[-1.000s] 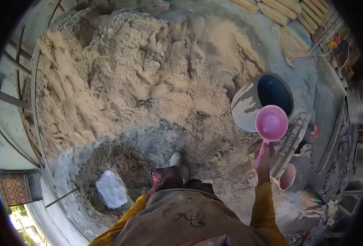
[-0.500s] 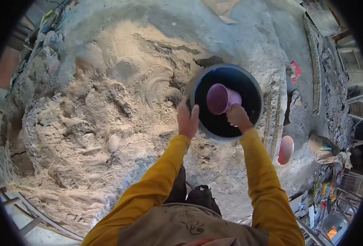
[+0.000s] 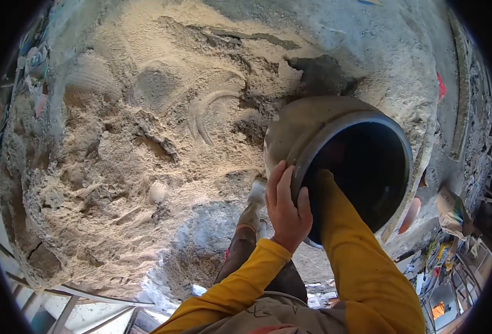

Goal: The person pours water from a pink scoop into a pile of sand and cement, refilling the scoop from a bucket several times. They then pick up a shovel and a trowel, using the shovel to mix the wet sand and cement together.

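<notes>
A large dark bucket point(image 3: 307, 119) is tipped towards me, its round mouth facing my body and its inside in deep shadow. The fingers of my left hand point(image 3: 287, 209) curl over the left side of its rim. My right arm, in a yellow sleeve point(image 3: 349, 234), reaches into the bucket's mouth. The right hand itself is hidden in the dark inside, so its fingers and anything in them do not show. The pink mug is out of sight.
Loose sandy powder point(image 3: 107, 183) with lumps and hollows spreads across the floor at left. A dark wet patch point(image 3: 321, 75) lies behind the bucket. At right are a reddish bowl point(image 3: 410, 215), a crumpled sack point(image 3: 451, 214) and scattered debris.
The bucket has gone from standing upright to tilted towards me. My right hand has gone deeper into it, taking the pink mug out of sight. My left hand stays at the rim.
</notes>
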Demonstrator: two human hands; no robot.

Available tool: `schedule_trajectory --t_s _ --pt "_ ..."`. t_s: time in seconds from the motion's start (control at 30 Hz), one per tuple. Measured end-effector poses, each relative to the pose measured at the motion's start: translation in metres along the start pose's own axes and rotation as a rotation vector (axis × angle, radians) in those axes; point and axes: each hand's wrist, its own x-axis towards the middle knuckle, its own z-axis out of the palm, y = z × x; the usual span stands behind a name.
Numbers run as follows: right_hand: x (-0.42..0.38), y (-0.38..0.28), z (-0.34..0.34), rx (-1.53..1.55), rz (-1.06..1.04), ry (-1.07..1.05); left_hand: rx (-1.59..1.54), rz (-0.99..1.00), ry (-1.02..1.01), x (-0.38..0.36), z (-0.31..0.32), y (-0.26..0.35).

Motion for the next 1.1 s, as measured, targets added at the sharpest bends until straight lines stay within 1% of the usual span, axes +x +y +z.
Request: schedule_trajectory --t_s 0.4,0.43,0.5,0.53,0.57,0.6,0.67,0.73,0.8,0.83,0.9,0.93,0.97,1.0,1.03,1.07,1.1 --pt "-0.025 -0.005 -0.034 -0.328 -0.139 -0.869 -0.001 -0.022 -0.003 0.001 -0.001 0.000" --pt "-0.026 0.014 -0.023 -0.324 -0.131 -0.864 -0.006 -0.013 -0.006 0.001 -0.001 0.000" --pt "-0.023 0.064 0.004 -0.477 -0.156 -0.849 -0.013 -0.001 0.017 0.001 0.000 -0.002" --pt "-0.016 0.024 -0.037 0.305 0.041 -0.770 -0.020 0.011 0.015 0.001 0.000 -0.001" --pt "-0.012 -0.018 -0.095 1.075 0.229 -0.601 -0.029 -0.001 0.028 0.002 0.001 0.001" --pt "-0.019 -0.015 -0.120 1.076 0.227 -0.584 -0.038 -0.013 0.044 0.001 0.001 0.002" --pt "-0.030 -0.005 -0.159 1.085 0.109 -0.752 -0.035 0.014 0.065 0.000 0.002 0.001" --pt "-0.053 0.004 -0.189 1.127 0.115 -0.712 -0.028 0.043 0.104 -0.002 0.004 -0.002" --pt "-0.080 0.010 -0.217 1.197 0.133 -0.680 -0.068 0.012 0.114 -0.004 0.004 -0.005" --pt "-0.094 0.013 -0.231 1.219 0.134 -0.667 -0.069 0.026 0.151 -0.007 -0.001 -0.006" --pt "-0.120 0.018 -0.254 1.206 0.171 -0.604 -0.016 0.033 0.086 -0.015 -0.013 -0.006" --pt "-0.137 0.019 -0.264 1.223 0.219 -0.520 -0.016 0.041 0.134 -0.027 -0.020 -0.017" --pt "-0.153 0.021 -0.270 1.239 0.259 -0.442 -0.075 0.030 0.103 -0.047 -0.031 -0.036" --pt "-0.162 0.034 -0.273 1.221 0.165 -0.534 -0.129 0.021 0.078 -0.071 -0.047 -0.054" --pt "-0.176 0.042 -0.272 1.312 0.227 -0.493 -0.115 -0.033 0.026 -0.099 -0.070 -0.070" --pt "-0.188 0.046 -0.270 1.313 0.237 -0.485 -0.102 -0.089 -0.026 -0.135 -0.096 -0.088" --pt "-0.197 0.054 -0.262 1.357 0.230 -0.472 -0.036 -0.157 -0.034 -0.179 -0.121 -0.109"
